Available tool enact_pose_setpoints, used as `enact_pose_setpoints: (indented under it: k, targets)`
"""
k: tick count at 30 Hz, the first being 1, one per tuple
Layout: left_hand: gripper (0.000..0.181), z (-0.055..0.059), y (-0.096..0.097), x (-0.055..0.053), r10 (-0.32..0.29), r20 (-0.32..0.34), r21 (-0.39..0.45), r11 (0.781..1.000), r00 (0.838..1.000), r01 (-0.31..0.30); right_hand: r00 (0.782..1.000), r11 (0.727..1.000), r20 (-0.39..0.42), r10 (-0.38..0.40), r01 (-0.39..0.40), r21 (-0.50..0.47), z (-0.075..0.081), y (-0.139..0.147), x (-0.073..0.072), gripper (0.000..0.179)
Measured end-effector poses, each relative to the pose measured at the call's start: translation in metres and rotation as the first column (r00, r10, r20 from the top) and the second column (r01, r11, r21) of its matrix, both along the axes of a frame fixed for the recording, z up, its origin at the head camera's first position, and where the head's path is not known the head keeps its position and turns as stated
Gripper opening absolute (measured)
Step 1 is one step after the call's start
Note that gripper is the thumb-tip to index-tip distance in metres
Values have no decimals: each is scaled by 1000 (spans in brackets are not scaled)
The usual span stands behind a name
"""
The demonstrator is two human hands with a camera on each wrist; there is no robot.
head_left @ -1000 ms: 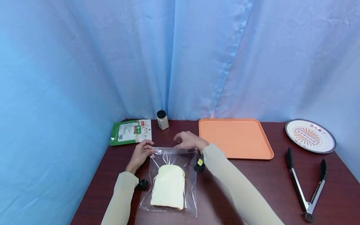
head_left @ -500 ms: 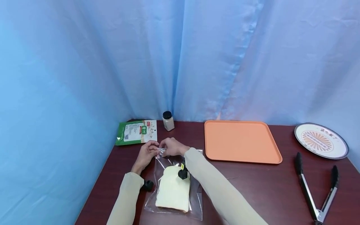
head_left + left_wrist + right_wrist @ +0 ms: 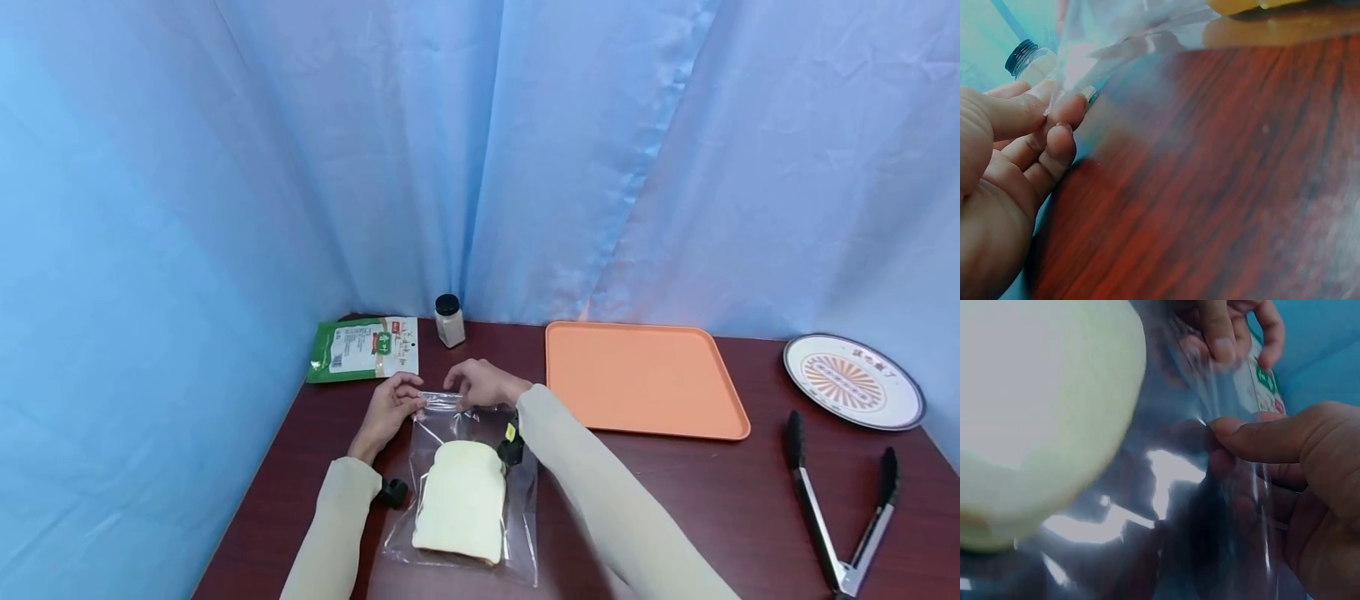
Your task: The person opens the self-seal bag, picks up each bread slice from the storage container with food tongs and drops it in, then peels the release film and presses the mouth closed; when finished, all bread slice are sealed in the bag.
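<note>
A clear zip bag [image 3: 521, 508] lies on the dark wooden table with a slice of bread [image 3: 460, 500] inside it. My left hand [image 3: 388, 412] pinches the top left corner of the bag between thumb and fingers; the left wrist view shows the film caught at the fingertips [image 3: 1067, 111]. My right hand [image 3: 483, 383] pinches the bag's top edge a little to the right of the left hand. In the right wrist view the right thumb [image 3: 1260, 439] presses the film against the fingers behind it, and the left hand [image 3: 1225, 331] shows above.
A green and white packet [image 3: 363, 350] and a black-capped jar [image 3: 450, 321] stand behind my hands. To the right are an orange tray [image 3: 645, 379], a patterned white plate [image 3: 855, 382] and black-tipped tongs [image 3: 840, 508]. Blue curtains [image 3: 480, 167] hang behind the table.
My right hand has come left to the bag's top edge, met the left hand's corner, then slid back right along the edge. The left hand keeps its corner. The view shifted slightly.
</note>
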State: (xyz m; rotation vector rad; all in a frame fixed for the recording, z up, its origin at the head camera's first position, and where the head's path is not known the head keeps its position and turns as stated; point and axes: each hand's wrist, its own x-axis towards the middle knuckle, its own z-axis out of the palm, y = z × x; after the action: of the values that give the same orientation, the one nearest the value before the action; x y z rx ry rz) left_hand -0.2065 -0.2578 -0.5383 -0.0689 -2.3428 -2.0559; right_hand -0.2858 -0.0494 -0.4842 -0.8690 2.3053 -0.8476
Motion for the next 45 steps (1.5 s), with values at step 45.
enact_pose_setpoints:
  k: [45]
  targets:
    - [43, 5, -4, -1, -49, 65, 38, 998, 997, 47, 994, 985, 86, -71, 83, -150, -4, 126, -5, 66]
